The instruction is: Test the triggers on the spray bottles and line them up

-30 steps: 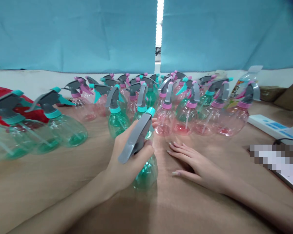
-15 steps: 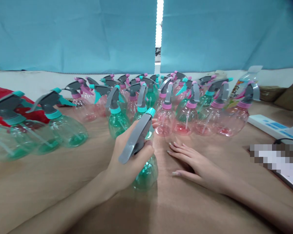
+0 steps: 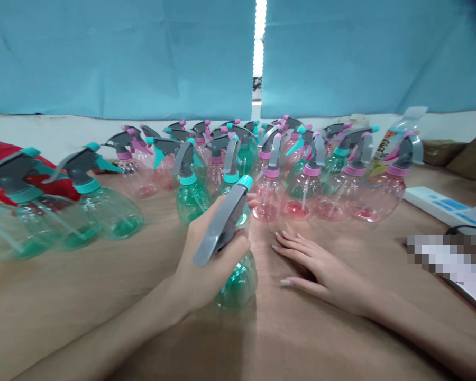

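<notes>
My left hand [image 3: 206, 259] is wrapped round the neck of a green spray bottle [image 3: 240, 283] with a grey head and a turquoise nozzle. The bottle stands upright in front of me, its neck and trigger mostly hidden by my fingers. My right hand [image 3: 321, 267] lies flat on the brown tabletop [image 3: 301, 338], fingers stretched out, holding nothing. Beyond it stands a row of pink spray bottles [image 3: 266, 198]. Just past my left hand is another green spray bottle [image 3: 191, 201].
Several green spray bottles [image 3: 115, 214] stand at the left before a red bag [image 3: 63, 182]. More bottles crowd the back. At right are a labelled drink bottle [image 3: 396, 137], a white power strip [image 3: 444, 206] and a partly blurred flat object [image 3: 460, 270]. A blue curtain [image 3: 122, 58] hangs behind.
</notes>
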Motion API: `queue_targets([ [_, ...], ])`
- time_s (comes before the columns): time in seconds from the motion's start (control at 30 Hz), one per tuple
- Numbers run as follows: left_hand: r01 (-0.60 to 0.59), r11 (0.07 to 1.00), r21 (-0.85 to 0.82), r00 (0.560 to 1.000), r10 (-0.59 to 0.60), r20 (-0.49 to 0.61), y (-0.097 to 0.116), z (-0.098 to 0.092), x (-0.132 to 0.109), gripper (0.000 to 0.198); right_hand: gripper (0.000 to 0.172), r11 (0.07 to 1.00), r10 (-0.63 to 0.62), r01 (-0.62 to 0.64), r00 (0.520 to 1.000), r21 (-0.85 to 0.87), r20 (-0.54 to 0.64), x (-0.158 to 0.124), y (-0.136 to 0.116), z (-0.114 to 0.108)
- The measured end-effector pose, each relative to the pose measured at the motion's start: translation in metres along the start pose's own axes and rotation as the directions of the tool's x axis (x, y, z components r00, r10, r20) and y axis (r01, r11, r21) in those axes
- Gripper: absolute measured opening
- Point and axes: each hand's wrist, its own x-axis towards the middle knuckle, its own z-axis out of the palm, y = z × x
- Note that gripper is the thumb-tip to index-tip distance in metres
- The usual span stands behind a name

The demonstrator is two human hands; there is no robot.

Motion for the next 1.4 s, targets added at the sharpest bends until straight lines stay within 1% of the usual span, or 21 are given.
queue_targets([
  [0.07,0.003,1.000,-0.002,1.000,-0.003,0.009,0.0009,-0.0002,0.0000,0.034,0.063,1.000,-0.002,0.002,1.000,0.001,-0.011,-0.0004,0.0002,0.0007],
  [0.1,0.006,1.000,-0.004,1.000,-0.006,0.017,0.0017,-0.0004,0.0001,0.030,0.063,1.000,-0.006,0.006,1.000,-0.001,-0.015,-0.0006,0.0003,0.0010],
  [0.2,0.021,1.000,-0.006,0.999,-0.020,0.045,0.0047,-0.0010,0.0002,0.008,0.062,1.000,-0.014,0.014,1.000,-0.008,-0.020,-0.0010,0.0005,0.0012],
  [0.23,0.027,1.000,-0.009,0.998,-0.026,0.051,0.0057,-0.0011,0.0002,0.007,0.062,1.000,-0.014,0.014,1.000,-0.011,-0.018,-0.0010,0.0004,0.0011],
  [0.33,0.040,0.999,-0.025,0.997,-0.038,0.062,0.0075,-0.0014,-0.0003,0.013,0.063,1.000,-0.010,0.010,1.000,-0.021,0.000,-0.0004,-0.0003,0.0002],
  [0.43,0.048,0.999,-0.018,0.997,-0.047,0.057,0.0080,-0.0021,-0.0013,0.005,0.065,0.999,-0.006,0.006,1.000,-0.032,0.017,0.0003,-0.0010,-0.0009],
  [0.57,0.020,0.999,0.027,0.999,-0.021,0.038,0.0078,-0.0046,-0.0016,0.023,0.067,0.999,0.003,-0.002,0.999,-0.039,0.038,0.0011,-0.0017,-0.0018],
  [0.8,-0.020,0.998,0.052,0.999,0.018,0.041,0.0063,-0.0074,-0.0003,0.019,0.065,0.999,-0.004,0.005,1.000,-0.045,0.030,0.0010,-0.0014,-0.0018],
  [1.03,-0.035,0.999,-0.021,0.999,0.035,0.034,0.0029,-0.0063,-0.0020,0.014,0.066,0.999,-0.020,0.021,1.000,-0.037,0.017,0.0005,0.0015,0.0003],
  [1.13,-0.070,0.997,-0.039,0.997,0.071,0.030,0.0032,-0.0070,-0.0012,0.012,0.065,0.999,-0.019,0.020,1.000,-0.040,0.015,0.0004,0.0017,0.0005],
  [1.2,-0.087,0.996,-0.036,0.995,0.088,0.047,0.0037,-0.0077,0.0000,0.012,0.066,0.999,-0.020,0.021,1.000,-0.047,0.021,0.0004,0.0015,0.0002],
  [1.3,-0.061,0.998,-0.008,0.995,0.061,0.072,0.0040,-0.0082,0.0015,0.013,0.066,0.999,-0.020,0.021,1.000,-0.048,0.024,0.0005,0.0010,-0.0003],
  [1.4,0.017,1.000,0.000,0.999,-0.017,0.041,0.0023,-0.0072,0.0005,0.021,0.066,0.999,-0.019,0.020,0.999,-0.049,0.027,0.0008,0.0007,-0.0007],
])
